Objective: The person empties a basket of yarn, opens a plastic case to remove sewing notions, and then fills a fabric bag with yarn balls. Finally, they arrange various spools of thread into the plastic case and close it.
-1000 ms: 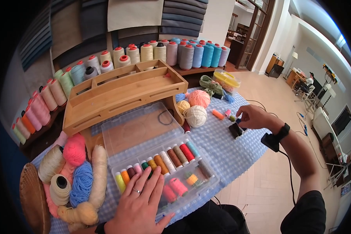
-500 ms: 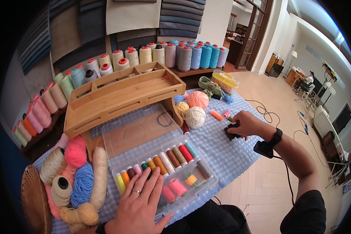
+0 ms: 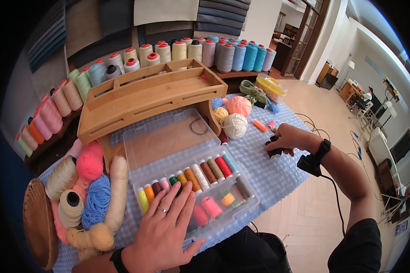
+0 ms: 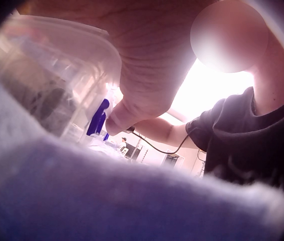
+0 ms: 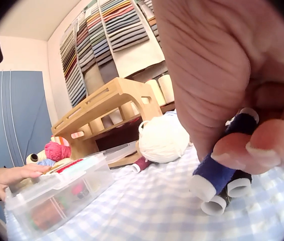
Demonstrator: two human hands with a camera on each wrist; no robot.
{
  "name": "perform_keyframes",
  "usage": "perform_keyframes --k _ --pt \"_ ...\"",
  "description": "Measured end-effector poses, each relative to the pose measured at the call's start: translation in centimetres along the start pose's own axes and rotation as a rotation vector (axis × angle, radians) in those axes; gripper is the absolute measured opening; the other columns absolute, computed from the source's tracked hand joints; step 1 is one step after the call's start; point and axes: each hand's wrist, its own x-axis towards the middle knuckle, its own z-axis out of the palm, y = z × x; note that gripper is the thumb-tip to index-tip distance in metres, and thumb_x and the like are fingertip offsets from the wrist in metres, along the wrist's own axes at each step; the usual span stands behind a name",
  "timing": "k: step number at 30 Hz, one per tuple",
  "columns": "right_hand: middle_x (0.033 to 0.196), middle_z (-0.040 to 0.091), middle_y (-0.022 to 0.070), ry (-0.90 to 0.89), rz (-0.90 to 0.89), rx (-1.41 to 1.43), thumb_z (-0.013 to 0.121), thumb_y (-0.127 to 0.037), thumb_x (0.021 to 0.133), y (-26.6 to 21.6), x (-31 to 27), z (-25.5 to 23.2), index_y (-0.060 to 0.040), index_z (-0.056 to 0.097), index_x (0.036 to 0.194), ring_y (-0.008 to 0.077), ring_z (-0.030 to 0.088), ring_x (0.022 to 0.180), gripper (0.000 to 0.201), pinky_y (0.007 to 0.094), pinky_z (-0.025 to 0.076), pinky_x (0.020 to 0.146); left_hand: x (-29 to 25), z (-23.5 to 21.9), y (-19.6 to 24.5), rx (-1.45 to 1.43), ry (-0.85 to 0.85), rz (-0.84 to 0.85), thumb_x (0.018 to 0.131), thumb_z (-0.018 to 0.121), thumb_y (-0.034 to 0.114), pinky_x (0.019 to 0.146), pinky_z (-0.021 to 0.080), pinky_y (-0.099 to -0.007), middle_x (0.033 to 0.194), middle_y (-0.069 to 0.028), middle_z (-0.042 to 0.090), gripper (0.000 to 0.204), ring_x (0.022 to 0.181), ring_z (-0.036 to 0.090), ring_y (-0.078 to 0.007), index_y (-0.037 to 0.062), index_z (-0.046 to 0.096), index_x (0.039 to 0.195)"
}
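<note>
My left hand (image 3: 166, 227) lies with straight fingers over the front of the clear plastic box (image 3: 223, 216), whose back compartment holds a row of coloured thread spools (image 3: 199, 176). Its lid stands open behind. In the left wrist view that hand (image 4: 147, 65) rests at the box's corner. At the table's right side my right hand (image 3: 294, 138) pinches a dark spool. The right wrist view shows its curled fingers (image 5: 264, 150) round a navy blue spool (image 5: 214, 173), tilted above dark spools with white ends (image 5: 214, 206) on the checked cloth.
A wooden shelf (image 3: 155, 98) stands behind the box. Yarn balls (image 3: 235, 126) and small spools (image 3: 259, 125) lie between it and my right hand. More yarn (image 3: 98, 204) and a wicker basket (image 3: 36, 223) are at left. Thread cones (image 3: 225, 58) line the back.
My right hand has moved left and closer to the dark spools, its fingers now lower over them. The left hand stays on the box. The head view has shifted slightly.
</note>
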Motion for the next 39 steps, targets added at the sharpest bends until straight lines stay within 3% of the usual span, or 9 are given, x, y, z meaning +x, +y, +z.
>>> perform_keyframes --k 5,10,16,21,26,29,34,37,39 --pt "0.061 0.063 0.0052 -0.011 -0.068 0.001 0.080 -0.029 0.089 -2.7 -3.0 -0.6 0.0068 0.071 0.084 0.0116 0.060 0.045 0.037 0.0244 0.045 0.040 -0.2 0.3 -0.4 -0.046 0.036 0.004 0.081 0.076 0.041 0.120 0.027 -0.0552 0.152 -0.0310 0.041 0.087 0.144 0.037 -0.0456 -0.0159 0.046 0.140" --pt "0.059 0.061 0.0031 -0.223 -0.332 0.048 0.077 -0.026 0.094 -7.9 -7.8 2.0 0.0033 0.069 0.082 0.0090 0.060 0.046 0.033 0.0236 0.044 0.042 -0.1 0.3 -0.3 -0.040 0.031 0.003 0.081 0.076 0.041 0.121 0.026 -0.0545 0.153 -0.0307 0.041 0.088 0.144 0.037 -0.0454 -0.0160 0.045 0.141" --pt "0.058 0.062 0.0031 -0.347 -0.298 0.024 0.080 -0.036 0.090 -11.8 -8.2 5.9 0.0028 0.071 0.084 0.0106 0.063 0.049 0.040 0.0246 0.047 0.045 -0.1 0.0 -0.1 -0.041 0.018 -0.035 0.080 0.076 0.043 0.122 0.025 -0.0511 0.154 -0.0268 0.042 0.089 0.145 0.037 -0.0409 -0.0129 0.046 0.143" --pt "0.060 0.064 0.0045 -0.280 -0.337 -0.010 0.081 -0.035 0.089 -11.9 -8.5 6.2 0.0028 0.071 0.092 0.0119 0.064 0.050 0.039 0.0248 0.048 0.045 -0.2 -0.2 0.3 -0.052 0.023 -0.053 0.082 0.074 0.045 0.123 0.023 -0.0507 0.156 -0.0266 0.039 0.089 0.147 0.035 -0.0401 -0.0125 0.045 0.143" --pt "0.059 0.063 0.0073 -0.182 -0.428 -0.024 0.082 -0.030 0.087 -11.7 -9.1 5.9 0.0062 0.067 0.100 0.0155 0.065 0.050 0.041 0.0280 0.050 0.045 0.0 -1.0 2.9 0.012 -0.091 0.087 0.086 0.072 0.045 0.121 0.026 -0.0520 0.153 -0.0255 0.042 0.080 0.141 0.040 -0.0403 -0.0100 0.050 0.140" --pt "0.064 0.065 0.0086 -0.195 -0.456 -0.002 0.083 -0.028 0.086 -11.8 -9.3 5.7 0.0053 0.066 0.100 0.0164 0.066 0.051 0.040 0.0293 0.050 0.046 0.2 -1.0 3.5 0.020 -0.124 0.090 0.086 0.072 0.043 0.120 0.029 -0.0506 0.149 -0.0249 0.045 0.076 0.137 0.044 -0.0388 -0.0105 0.051 0.137" --pt "0.093 0.070 0.0174 -0.077 -0.685 -0.035 0.086 -0.019 0.079 -10.8 -8.7 6.3 0.0032 0.066 0.103 0.0274 0.072 0.082 0.039 0.0380 0.056 0.071 1.3 -1.6 4.2 -0.025 -0.170 0.055 0.087 0.075 0.036 0.115 0.038 -0.0472 0.150 -0.0285 0.041 0.077 0.135 0.047 -0.0406 -0.0132 0.047 0.139" --pt "0.103 0.068 0.0195 -0.052 -0.739 -0.055 0.085 -0.015 0.078 -10.2 -9.0 6.1 0.0020 0.067 0.105 0.0326 0.070 0.090 0.037 0.0407 0.055 0.078 1.4 -1.0 3.8 -0.087 -0.179 0.058 0.087 0.075 0.034 0.111 0.043 -0.0458 0.153 -0.0307 0.035 0.079 0.138 0.046 -0.0433 -0.0153 0.043 0.140" --pt "0.105 0.066 0.0177 -0.038 -0.823 -0.105 0.084 -0.013 0.079 -9.2 -8.8 6.0 0.0014 0.067 0.106 0.0291 0.071 0.087 0.035 0.0372 0.057 0.075 1.5 -0.5 3.6 -0.114 -0.173 0.077 0.088 0.075 0.034 0.110 0.044 -0.0454 0.154 -0.0314 0.032 0.081 0.139 0.045 -0.0447 -0.0162 0.040 0.141"
